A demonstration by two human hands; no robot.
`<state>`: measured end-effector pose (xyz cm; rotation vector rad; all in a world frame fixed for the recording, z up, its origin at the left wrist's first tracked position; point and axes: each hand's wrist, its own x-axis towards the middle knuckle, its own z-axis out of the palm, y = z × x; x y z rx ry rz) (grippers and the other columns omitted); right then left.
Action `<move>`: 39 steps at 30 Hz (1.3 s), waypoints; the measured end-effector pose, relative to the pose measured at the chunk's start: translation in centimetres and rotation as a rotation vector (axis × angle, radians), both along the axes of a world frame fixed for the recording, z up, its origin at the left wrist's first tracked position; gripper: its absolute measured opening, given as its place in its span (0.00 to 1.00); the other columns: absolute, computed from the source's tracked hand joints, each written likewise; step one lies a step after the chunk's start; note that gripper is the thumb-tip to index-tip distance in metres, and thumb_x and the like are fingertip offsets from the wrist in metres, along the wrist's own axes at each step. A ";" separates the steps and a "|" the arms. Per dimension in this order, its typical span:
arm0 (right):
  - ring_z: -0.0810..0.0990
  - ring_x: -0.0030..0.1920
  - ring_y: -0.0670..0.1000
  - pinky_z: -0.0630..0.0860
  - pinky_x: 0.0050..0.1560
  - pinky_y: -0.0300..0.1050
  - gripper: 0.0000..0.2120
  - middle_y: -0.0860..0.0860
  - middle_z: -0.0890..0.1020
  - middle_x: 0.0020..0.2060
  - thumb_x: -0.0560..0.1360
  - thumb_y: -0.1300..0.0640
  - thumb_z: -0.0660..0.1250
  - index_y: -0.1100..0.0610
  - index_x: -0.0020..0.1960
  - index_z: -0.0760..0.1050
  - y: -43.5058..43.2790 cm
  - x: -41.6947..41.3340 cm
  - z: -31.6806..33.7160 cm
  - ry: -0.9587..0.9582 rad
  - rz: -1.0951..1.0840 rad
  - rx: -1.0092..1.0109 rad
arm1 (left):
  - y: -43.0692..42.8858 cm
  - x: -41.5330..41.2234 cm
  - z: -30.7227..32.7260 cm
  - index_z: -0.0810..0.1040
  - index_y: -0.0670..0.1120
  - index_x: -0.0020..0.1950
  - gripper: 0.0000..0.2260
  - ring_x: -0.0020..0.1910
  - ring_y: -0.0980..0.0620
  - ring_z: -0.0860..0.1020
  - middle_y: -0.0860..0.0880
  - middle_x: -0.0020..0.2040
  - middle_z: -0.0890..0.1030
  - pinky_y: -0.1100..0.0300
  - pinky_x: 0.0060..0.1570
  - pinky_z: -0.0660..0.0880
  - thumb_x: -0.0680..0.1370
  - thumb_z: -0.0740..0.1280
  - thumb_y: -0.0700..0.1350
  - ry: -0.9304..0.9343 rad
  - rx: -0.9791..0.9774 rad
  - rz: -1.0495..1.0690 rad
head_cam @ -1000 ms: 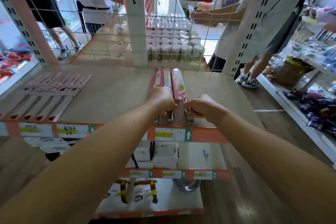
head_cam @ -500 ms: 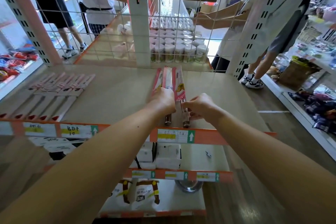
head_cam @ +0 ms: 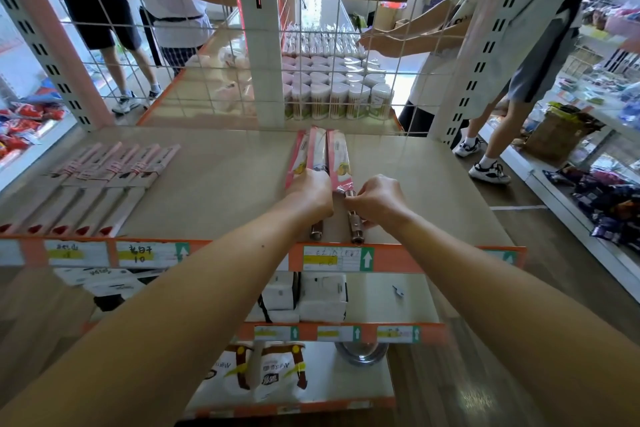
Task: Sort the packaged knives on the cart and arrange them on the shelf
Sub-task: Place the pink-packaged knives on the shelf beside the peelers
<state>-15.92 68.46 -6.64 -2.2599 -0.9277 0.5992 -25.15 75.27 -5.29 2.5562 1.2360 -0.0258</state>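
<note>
Two grips: left hand [head_cam: 309, 193] and right hand [head_cam: 378, 200], fingers curled round packaged knives [head_cam: 338, 157] on shelf [head_cam: 214, 184].

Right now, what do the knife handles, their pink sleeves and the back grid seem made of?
The knife handles look like polished steel: silvery, with bright glints. The pink sleeves are glossy printed card or plastic film, can't tell which; light streaks along them. The back grid looks like thin pale-coated wire: matte crossing rods.

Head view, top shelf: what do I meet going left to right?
Row of pink-sleeved packs → left hand → right hand. The packaged knives that both hands grip overlap them, so they are left unplaced.
</note>
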 end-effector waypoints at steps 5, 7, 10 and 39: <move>0.76 0.27 0.47 0.80 0.37 0.44 0.17 0.51 0.75 0.27 0.71 0.51 0.71 0.58 0.30 0.72 -0.2 -0.2 0.3 -0.004 0.012 -0.011 | 0.5 -0.8 0.1 0.76 0.40 0.55 0.13 0.43 0.49 0.74 0.44 0.49 0.78 0.59 0.42 0.71 0.77 0.67 0.48 -0.100 0.035 -0.008; 0.77 0.29 0.49 0.81 0.40 0.46 0.14 0.52 0.75 0.28 0.72 0.53 0.70 0.60 0.32 0.74 -0.3 -0.3 0.4 0.006 0.009 -0.014 | 1.1 -1.4 0.0 0.77 0.43 0.57 0.14 0.47 0.47 0.76 0.44 0.53 0.77 0.56 0.44 0.73 0.77 0.64 0.51 -0.102 0.127 0.025; 0.78 0.34 0.52 0.82 0.44 0.48 0.11 0.53 0.76 0.31 0.72 0.55 0.70 0.63 0.39 0.78 -0.2 -0.4 0.4 -0.015 0.019 -0.026 | 1.8 -2.5 -0.7 0.75 0.47 0.63 0.15 0.49 0.47 0.76 0.45 0.57 0.74 0.57 0.45 0.74 0.78 0.63 0.50 -0.003 0.140 0.068; 0.78 0.40 0.52 0.81 0.51 0.50 0.11 0.56 0.78 0.41 0.72 0.54 0.70 0.63 0.46 0.78 -0.1 -0.3 -0.3 -0.059 0.003 -0.039 | 1.5 -3.7 -2.1 0.74 0.45 0.65 0.17 0.52 0.43 0.79 0.42 0.55 0.80 0.56 0.44 0.72 0.76 0.65 0.45 -0.233 0.083 0.169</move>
